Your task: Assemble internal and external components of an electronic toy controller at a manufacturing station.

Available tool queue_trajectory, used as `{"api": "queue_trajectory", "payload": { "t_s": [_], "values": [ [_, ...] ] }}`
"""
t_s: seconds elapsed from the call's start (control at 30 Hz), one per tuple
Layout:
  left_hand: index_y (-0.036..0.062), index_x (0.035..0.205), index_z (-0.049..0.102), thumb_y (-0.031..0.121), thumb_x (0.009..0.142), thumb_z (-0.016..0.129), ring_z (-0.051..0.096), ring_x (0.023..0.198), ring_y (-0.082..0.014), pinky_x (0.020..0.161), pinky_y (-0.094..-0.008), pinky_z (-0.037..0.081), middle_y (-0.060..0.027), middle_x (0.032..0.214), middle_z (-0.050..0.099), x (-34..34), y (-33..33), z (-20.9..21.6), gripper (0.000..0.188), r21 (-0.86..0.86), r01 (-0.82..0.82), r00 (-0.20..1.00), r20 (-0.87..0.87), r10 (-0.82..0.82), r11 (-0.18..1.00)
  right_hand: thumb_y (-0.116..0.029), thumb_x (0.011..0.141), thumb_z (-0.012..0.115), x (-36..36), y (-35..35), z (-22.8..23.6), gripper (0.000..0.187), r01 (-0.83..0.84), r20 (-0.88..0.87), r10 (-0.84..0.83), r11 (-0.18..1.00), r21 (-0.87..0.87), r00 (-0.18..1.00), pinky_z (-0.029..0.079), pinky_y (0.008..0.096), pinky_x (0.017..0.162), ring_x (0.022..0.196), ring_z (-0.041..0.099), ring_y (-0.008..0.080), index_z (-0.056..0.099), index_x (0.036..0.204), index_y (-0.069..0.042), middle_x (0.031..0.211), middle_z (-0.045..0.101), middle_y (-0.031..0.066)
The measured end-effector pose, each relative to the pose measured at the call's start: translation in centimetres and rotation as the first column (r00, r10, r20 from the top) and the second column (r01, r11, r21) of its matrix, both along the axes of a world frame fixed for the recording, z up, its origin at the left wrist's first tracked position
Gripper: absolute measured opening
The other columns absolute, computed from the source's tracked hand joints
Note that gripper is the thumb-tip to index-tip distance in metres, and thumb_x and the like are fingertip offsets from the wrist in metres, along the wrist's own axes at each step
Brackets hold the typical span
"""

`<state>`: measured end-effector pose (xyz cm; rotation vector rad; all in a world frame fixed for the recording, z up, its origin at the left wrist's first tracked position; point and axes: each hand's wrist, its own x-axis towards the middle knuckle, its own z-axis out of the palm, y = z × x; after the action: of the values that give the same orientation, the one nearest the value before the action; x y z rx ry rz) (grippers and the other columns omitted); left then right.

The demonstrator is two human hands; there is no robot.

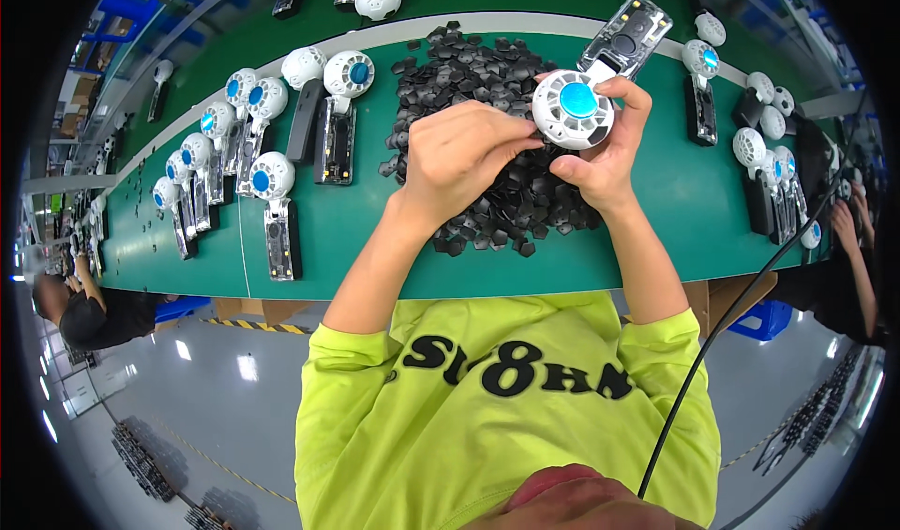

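Note:
My right hand (614,150) grips a handheld fan by its round white head (553,125), which has cut-out openings and a blue disc in the middle. The fan's clear handle (628,35) points up and away to the right. My left hand (459,160) is closed, thumb and fingertips pinched at the left rim of the fan head; whatever is between them is too small to make out. Beneath both hands spreads a heap of small black five-sided pieces (469,80) on the green table (375,239).
Several similar fans (272,176) lie in a group on the left, with more fans (700,61) on the right and others (378,1) beyond the pale strip. A black cable (722,328) runs down the right side. Other people (112,305) sit at both ends.

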<state>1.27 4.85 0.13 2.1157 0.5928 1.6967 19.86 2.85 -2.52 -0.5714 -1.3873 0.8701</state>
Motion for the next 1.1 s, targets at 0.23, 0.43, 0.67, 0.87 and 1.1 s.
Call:
{"api": "queue_trajectory", "payload": {
  "t_s": [0.23,0.43,0.67,0.87,1.1],
  "values": [
    [0.0022,0.082,0.072,-0.003,0.065,0.078,0.068,0.067,-0.0183,0.059,-0.0255,0.054,-0.005,0.079,0.073,0.0,-0.5,-0.3,0.019,0.162,-0.016,0.993,-0.117,0.035,0.987,-0.008,0.068,0.084,-0.2,-0.1,0.4,0.075,0.12,0.139,-0.139,0.983,0.139,0.98,0.054,0.0387,0.087,0.11,0.06,0.0372,0.032,0.12,-0.016,0.126,0.052,0.0277],
    [0.0026,0.08,0.071,-0.003,0.066,0.079,0.069,0.07,-0.0182,0.059,-0.0255,0.054,-0.005,0.079,0.073,0.0,-0.3,-0.3,0.017,0.193,0.017,0.994,-0.113,0.005,0.981,-0.003,0.068,0.08,-0.1,0.1,0.6,0.073,0.011,0.146,-0.035,0.987,0.163,0.989,0.054,0.0382,0.083,0.109,0.059,0.0385,0.031,0.12,-0.017,0.125,0.051,0.0301],
    [0.0036,0.077,0.07,-0.002,0.065,0.08,0.065,0.068,-0.0174,0.057,-0.025,0.051,-0.0047,0.079,0.072,-0.1,-0.4,-0.1,0.017,0.02,0.102,0.991,-0.09,-0.1,0.995,0.002,0.067,0.076,-0.1,0.3,0.8,0.072,-0.08,0.163,0.043,0.971,0.224,0.986,0.053,0.037,0.079,0.107,0.059,0.0375,0.03,0.119,-0.018,0.127,0.05,0.0321],
    [0.0035,0.076,0.07,-0.002,0.064,0.08,0.06,0.065,-0.0156,0.055,-0.0244,0.047,-0.0043,0.083,0.071,0.4,-0.2,0.4,0.017,0.119,0.037,0.999,-0.018,-0.035,0.992,0.002,0.067,0.075,0.0,-0.1,0.9,0.072,-0.027,0.14,0.003,0.985,0.172,0.99,0.053,0.036,0.079,0.105,0.059,0.0358,0.029,0.117,-0.019,0.128,0.05,0.032],
    [0.0032,0.076,0.07,-0.003,0.064,0.08,0.056,0.064,-0.0142,0.056,-0.0241,0.045,-0.0036,0.085,0.069,0.5,-0.4,0.3,0.017,0.189,0.062,0.996,-0.076,-0.048,0.98,0.001,0.065,0.077,0.1,0.0,0.5,0.073,-0.018,0.131,-0.01,0.978,0.21,0.991,0.053,0.0362,0.08,0.101,0.06,0.0339,0.034,0.122,-0.016,0.123,0.054,0.0306]
  ]
}}
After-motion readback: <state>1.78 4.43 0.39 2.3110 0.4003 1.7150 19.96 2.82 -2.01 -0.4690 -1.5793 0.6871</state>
